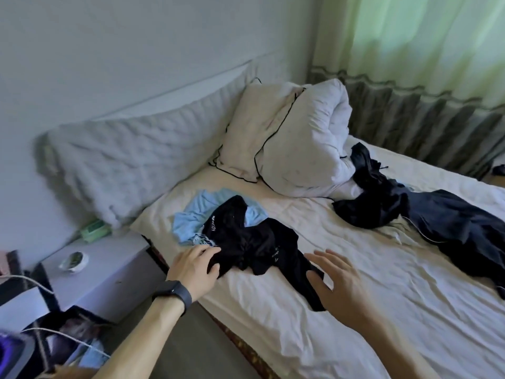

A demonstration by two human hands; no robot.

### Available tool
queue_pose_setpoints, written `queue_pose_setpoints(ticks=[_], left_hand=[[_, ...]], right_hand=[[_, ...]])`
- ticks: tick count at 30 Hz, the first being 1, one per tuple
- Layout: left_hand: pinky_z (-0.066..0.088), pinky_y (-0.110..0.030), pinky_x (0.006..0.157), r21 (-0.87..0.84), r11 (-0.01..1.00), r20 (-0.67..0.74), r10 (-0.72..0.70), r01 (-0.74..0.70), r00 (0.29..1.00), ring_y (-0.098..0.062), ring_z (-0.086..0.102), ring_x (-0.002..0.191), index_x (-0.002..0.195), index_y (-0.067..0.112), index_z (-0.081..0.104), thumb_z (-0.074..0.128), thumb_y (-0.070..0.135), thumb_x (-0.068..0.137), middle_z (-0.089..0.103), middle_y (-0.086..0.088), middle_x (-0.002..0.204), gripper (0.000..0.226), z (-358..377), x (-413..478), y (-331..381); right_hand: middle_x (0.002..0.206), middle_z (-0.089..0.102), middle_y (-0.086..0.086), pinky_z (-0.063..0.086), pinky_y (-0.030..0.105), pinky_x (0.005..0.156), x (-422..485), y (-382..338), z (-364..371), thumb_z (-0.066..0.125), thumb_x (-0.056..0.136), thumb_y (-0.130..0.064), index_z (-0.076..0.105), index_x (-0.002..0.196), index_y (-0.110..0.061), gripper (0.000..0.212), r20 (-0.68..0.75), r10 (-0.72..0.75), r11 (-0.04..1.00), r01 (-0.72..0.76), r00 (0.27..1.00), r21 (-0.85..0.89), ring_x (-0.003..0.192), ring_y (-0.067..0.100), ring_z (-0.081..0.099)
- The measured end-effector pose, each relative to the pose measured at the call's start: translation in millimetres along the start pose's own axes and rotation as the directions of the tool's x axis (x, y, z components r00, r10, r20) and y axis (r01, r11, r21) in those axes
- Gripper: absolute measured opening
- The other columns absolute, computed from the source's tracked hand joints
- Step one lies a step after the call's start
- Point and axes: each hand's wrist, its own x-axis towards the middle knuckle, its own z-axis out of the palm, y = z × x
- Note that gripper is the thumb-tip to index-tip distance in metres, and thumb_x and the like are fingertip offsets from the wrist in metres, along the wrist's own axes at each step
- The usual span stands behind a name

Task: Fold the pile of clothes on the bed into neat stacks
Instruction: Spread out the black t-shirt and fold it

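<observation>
The bed fills most of the room from where I stand, its pale sheet rumpled, with a rolled white duvet bunched at the head. Nothing looks folded yet: 2 loose heaps lie well apart on the sheet. The bigger one, a dark navy heap, sprawls toward the far side just beside the duvet. Nearer the person, a crumpled black garment lies partly on top of a light-blue garment. The left hand grips the near edge of the black garment, fingers over it and thumb closing against the cloth. The right hand is released, fingers spread, hovering over the garment's trailing end and holding nothing. To do this well, I'd lift the black piece clear of the blue one, find 2 matching corners, spread it flat on the bare sheet nearby, then smooth the creases before the first fold.
</observation>
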Motion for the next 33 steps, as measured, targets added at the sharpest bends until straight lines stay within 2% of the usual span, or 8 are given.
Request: queue_pose_setpoints(ticks=[4,11,18,21,24,28,30,33], left_hand=[[0.032,-0.030,0.108,0.007,0.999,-0.002,-0.048,0.048,0.999,-0.013,0.045,0.132,0.142,0.036,0.049,0.049,0.040,0.099,0.046,0.012,0.146,0.043,-6.9,37.3,-26.8],[0.031,-0.034,0.108,0.096,0.990,0.069,-0.107,0.100,0.992,-0.016,0.045,0.133,0.143,0.038,0.048,0.045,0.039,0.099,0.045,0.010,0.148,0.044,-5.6,111.2,-63.4],[0.032,-0.035,0.107,0.102,0.992,0.219,-0.093,0.072,0.971,-0.016,0.042,0.136,0.142,0.035,0.050,0.044,0.036,0.099,0.048,0.009,0.146,0.043,34.4,182.6,-95.2],[0.033,-0.037,0.110,0.087,0.995,0.328,-0.074,0.048,0.942,-0.017,0.041,0.137,0.141,0.033,0.050,0.044,0.037,0.100,0.048,0.007,0.146,0.042,67.2,219.2,-116.3],[0.032,-0.038,0.112,0.093,0.996,0.454,-0.056,0.015,0.889,-0.019,0.039,0.137,0.143,0.033,0.047,0.044,0.036,0.099,0.047,0.004,0.146,0.045,105.4,258.8,-144.8],[0.019,-0.050,0.119,0.178,0.984,0.609,-0.088,-0.028,0.788,-0.031,0.019,0.149,0.152,0.032,0.033,0.041,0.037,0.100,0.029,-0.003,0.160,0.053,158.5,315.4,-195.5],[0.013,-0.053,0.121,0.208,0.977,0.637,-0.108,-0.035,0.763,-0.034,0.007,0.152,0.156,0.031,0.021,0.039,0.039,0.101,0.014,-0.006,0.165,0.059,181.6,342.5,-221.8],[0.010,-0.054,0.122,0.194,0.981,0.635,-0.112,-0.018,0.765,-0.034,0.002,0.153,0.159,0.032,0.007,0.035,0.051,0.101,0.002,-0.004,0.167,0.067,209.3,376.8,-254.1]], right_hand=[[0.140,0.061,-0.009,0.034,0.030,0.111,63.3,-7.3,15.0,0.061,0.099,-0.038,0.064,0.136,-0.032,0.037,0.019,-0.011,1.000,0.011,1.000,-0.006,0.141,0.019,0.045],[0.147,0.056,-0.006,0.032,0.034,0.118,160.1,-7.2,48.9,0.056,0.102,-0.039,0.060,0.141,-0.031,0.041,0.126,0.015,1.000,-0.012,0.992,-0.029,0.147,0.018,0.037],[0.134,0.066,-0.002,0.040,0.037,0.113,226.5,-0.1,114.5,0.056,0.103,-0.031,0.063,0.137,-0.020,0.037,0.262,0.102,0.995,-0.103,0.960,-0.010,0.136,0.024,0.051],[0.127,0.068,-0.005,0.050,0.036,0.098,246.4,4.9,159.5,0.055,0.103,-0.032,0.065,0.135,-0.020,0.036,0.359,0.188,0.980,-0.201,0.914,0.000,0.124,0.019,0.058],[0.132,0.066,-0.005,0.048,0.027,0.090,264.7,8.7,210.0,0.052,0.103,-0.037,0.059,0.141,-0.023,0.041,0.505,0.301,0.950,-0.303,0.809,-0.081,0.123,0.016,0.058],[0.138,0.061,0.003,0.046,0.029,0.099,296.5,13.3,281.4,0.049,0.103,-0.045,0.048,0.149,-0.022,0.051,0.668,0.482,0.848,-0.494,0.567,-0.193,0.126,0.021,0.057],[0.140,0.060,0.005,0.046,0.030,0.100,317.3,15.3,313.6,0.052,0.101,-0.048,0.044,0.151,-0.021,0.057,0.668,0.582,0.734,-0.653,0.464,-0.185,0.125,0.022,0.059],[0.146,0.055,0.006,0.042,0.030,0.100,345.8,20.1,355.8,0.058,0.096,-0.057,0.036,0.154,-0.019,0.073,0.605,0.726,0.452,-0.890,0.327,-0.062,0.131,0.026,0.055]])
